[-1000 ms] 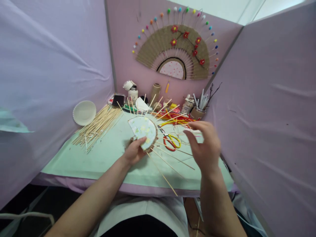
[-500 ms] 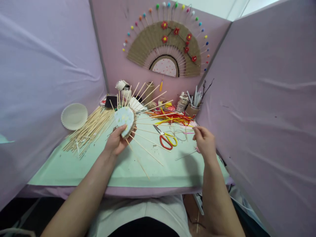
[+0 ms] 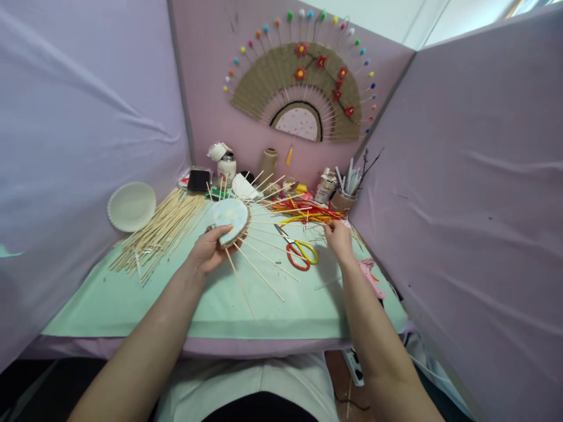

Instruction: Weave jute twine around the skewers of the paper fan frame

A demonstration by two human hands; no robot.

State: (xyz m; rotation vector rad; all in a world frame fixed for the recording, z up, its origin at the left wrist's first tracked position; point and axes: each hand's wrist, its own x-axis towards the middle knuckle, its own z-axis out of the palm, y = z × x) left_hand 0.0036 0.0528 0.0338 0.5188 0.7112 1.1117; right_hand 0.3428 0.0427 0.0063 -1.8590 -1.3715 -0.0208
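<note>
My left hand (image 3: 212, 251) grips a rounded fan base (image 3: 232, 215) covered in pale blue floral cloth, thumb on top and fingers beneath. Its edge is brown and rough, and several thin bamboo sticks (image 3: 261, 275) fan out from it, away from me and to the right. My right hand (image 3: 339, 239) is closed in a pinch to the right of the sticks. A thin pale line runs from the base toward these fingertips; whether it is a stick or a cord I cannot tell. Scissors (image 3: 298, 257) with red and yellow handles lie spread between my hands.
Loose bamboo sticks (image 3: 152, 237) lie left, beside a white bowl (image 3: 132, 207). Red and yellow pipe cleaners (image 3: 308, 206), a jar (image 3: 226, 167) and a cup of glue sticks (image 3: 343, 199) are behind. A pink glue gun (image 3: 372, 278) lies right. A decorated fan (image 3: 259, 73) hangs above.
My right hand has moved left, toward the fan base, uncovering the pink glue gun. The base has shifted slightly right and lies flatter, its sticks lower. The view has shifted slightly.
</note>
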